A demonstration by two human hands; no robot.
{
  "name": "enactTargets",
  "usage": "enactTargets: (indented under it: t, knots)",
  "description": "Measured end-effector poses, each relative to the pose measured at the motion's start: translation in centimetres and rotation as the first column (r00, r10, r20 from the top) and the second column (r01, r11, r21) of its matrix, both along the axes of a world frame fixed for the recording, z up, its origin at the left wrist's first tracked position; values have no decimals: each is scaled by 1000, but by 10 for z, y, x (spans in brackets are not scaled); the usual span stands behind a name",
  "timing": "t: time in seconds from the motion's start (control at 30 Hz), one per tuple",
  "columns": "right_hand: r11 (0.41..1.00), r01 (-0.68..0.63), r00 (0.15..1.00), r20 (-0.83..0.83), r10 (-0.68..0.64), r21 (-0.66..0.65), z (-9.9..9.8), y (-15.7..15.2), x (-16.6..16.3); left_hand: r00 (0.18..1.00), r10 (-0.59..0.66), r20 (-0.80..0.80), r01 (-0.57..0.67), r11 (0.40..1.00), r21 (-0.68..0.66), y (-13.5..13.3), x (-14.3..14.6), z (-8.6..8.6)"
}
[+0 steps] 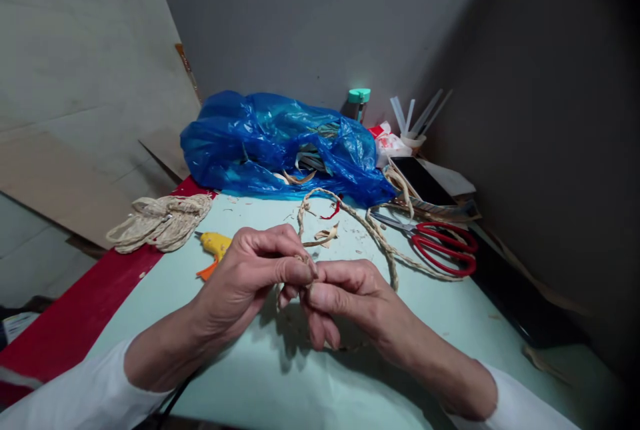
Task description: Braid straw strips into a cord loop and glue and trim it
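Note:
Both hands meet above the middle of the table, fingertips touching. My left hand pinches a bit of pale braided cord between thumb and forefinger. My right hand is closed on the same piece from the other side, its thumb pressed to the forefinger. Most of what they hold is hidden by the fingers. Beyond them a length of braided straw cord curves over the table and runs to the right. Behind my left hand lies a yellow glue gun with an orange trigger, partly covered by the hand.
Red-handled scissors lie on the right, near a phone. Coiled braided cord rests at the left on a red strip. A blue plastic bag fills the back, with glue sticks in a small cup beyond it.

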State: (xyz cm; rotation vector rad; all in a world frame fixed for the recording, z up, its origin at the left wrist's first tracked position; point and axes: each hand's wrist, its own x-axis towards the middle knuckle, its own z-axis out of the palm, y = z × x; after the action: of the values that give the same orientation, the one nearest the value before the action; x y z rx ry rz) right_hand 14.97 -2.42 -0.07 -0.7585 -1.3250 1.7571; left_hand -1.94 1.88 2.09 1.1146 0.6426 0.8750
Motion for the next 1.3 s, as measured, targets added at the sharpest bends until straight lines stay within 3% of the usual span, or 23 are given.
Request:
enactTargets:
  t: [0.2,0.33,0.43,0.57,0.63,0.67,0.73,0.8,0.87,0.93,1.03,1.3]
  knots:
    - [995,101,989,-111,-101,-7,-7,5,-1,993,-83,87,89,993,-73,5,1,0]
    - [986,166,981,-109,-162,30,-9,8,1,1000,-14,-26,14,1000,1,2,3,-1]
    - [980,174,985,-1,-175,99,-4,6,0,996,46,-75,-41,997,67,0,5,-1]
    - [964,136,942,272,-197,228,11,2,6,997,55,-54,-51,995,88,2,4,-1]
    - [910,160,841,430,-329,383,22,3,20,998,51,-34,-48,996,76,3,1,0]
    - [857,168,747,505,-433,487,28,4,30,999,43,-28,-42,997,64,4,0,0]
    - [705,140,441,594,-674,695,34,8,58,999,28,-23,-27,999,36,4,0,1]
    - [684,-21,32,684,-728,729,33,13,89,999,9,-31,-9,1000,9,3,1,1]
    - [765,-220,-346,685,-641,605,23,18,116,999,9,-40,-9,1000,-5,2,3,0]
    - [802,-257,-409,692,-595,539,10,21,135,998,9,-62,-9,1000,-3,1,4,-1]
    - [820,-280,-419,705,-573,500,-4,20,145,992,21,-122,-21,1000,5,0,4,-4]
    - [790,-297,-444,655,-612,537,-12,15,152,979,89,-182,-68,991,118,-2,0,-3]
